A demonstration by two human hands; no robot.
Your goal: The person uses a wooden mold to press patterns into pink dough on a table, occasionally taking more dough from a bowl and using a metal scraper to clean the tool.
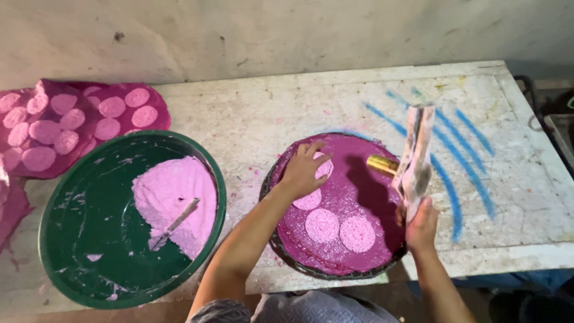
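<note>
Left hand (305,169) spread flat, pressing a pink disc (323,168) on the magenta tray (359,185); right hand (421,224) grips a wide brush (415,160) upright over the worktop (269,119).

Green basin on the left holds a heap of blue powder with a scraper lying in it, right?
Not quite. The head view shows the powder in the green basin is pink, not blue. The basin is on the left, and the scraper lies in it.
</note>
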